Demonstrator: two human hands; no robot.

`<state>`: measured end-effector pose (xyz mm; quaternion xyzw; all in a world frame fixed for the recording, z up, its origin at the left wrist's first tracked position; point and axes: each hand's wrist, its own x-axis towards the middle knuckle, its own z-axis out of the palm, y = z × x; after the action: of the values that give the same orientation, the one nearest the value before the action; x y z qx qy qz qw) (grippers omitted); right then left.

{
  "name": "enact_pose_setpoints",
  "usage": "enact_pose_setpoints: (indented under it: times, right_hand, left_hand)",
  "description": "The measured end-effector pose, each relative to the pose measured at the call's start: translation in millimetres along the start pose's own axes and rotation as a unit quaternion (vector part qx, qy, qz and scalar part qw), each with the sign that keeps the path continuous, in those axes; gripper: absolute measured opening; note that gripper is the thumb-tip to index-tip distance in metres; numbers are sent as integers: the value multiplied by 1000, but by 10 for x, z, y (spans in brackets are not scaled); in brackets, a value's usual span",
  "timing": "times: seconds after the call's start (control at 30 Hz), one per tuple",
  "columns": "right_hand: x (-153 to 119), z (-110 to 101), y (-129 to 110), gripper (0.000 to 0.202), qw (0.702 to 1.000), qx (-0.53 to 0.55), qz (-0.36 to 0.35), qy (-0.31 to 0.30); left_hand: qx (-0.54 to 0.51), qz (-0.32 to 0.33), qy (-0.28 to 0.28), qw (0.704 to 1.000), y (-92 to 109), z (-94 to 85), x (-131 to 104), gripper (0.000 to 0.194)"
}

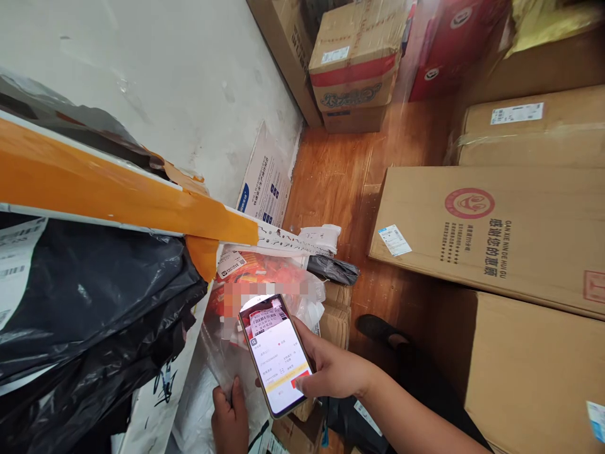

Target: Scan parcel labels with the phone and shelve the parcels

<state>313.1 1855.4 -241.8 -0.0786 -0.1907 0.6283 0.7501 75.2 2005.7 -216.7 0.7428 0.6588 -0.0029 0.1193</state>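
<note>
My right hand [333, 366] is wrapped round a smartphone [276, 359], its thumb on the lower part of the lit screen near a red button. The screen has a camera picture of a printed label at the top and lines of text below. My left hand [230, 413] pinches the edge of a clear plastic bag [217, 356] at the bottom of the view. Orange-red goods [265, 268] show through the bag, and a white label [231, 263] lies at its upper left. The phone is held over the bag and hides part of it; some of that area is blurred.
A shelf edge with orange tape [118, 183] and black parcels [94, 296] stand at the left. Large cardboard boxes [425, 227] line the right; a stacked carton [354, 63] stands at the back. Wooden floor [331, 176] runs between, with my shoe [378, 329] on it.
</note>
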Motion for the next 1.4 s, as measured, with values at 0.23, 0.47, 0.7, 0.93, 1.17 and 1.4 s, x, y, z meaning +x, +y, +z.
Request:
enact_pose_setpoints:
  times: [0.23,0.47,0.7,0.93,1.17,1.4]
  right_hand:
    - [-18,25,-48,90,1000,2,13,2]
    - [-2,32,-61,93,1000,-20,10,-2]
    - [7,41,-49,87,1000,-17,9,0]
    - [10,40,-79,83,1000,-16,13,4]
    - [-9,111,-169,97,998,49,50,5]
    - [-253,-84,-171,82,984,136,71,90]
  left_hand:
    - [7,-16,-18,1000,-18,-9,-1,32]
    - [-5,-30,-1,1000,118,-20,-42,34]
    - [-1,-24,-10,1000,121,-27,-48,33]
    - [7,-17,-2,1000,128,-18,-45,32]
    - [5,-13,-11,1000,99,-22,-51,32]
    - [-21,7,-5,1000,100,-15,-70,28]
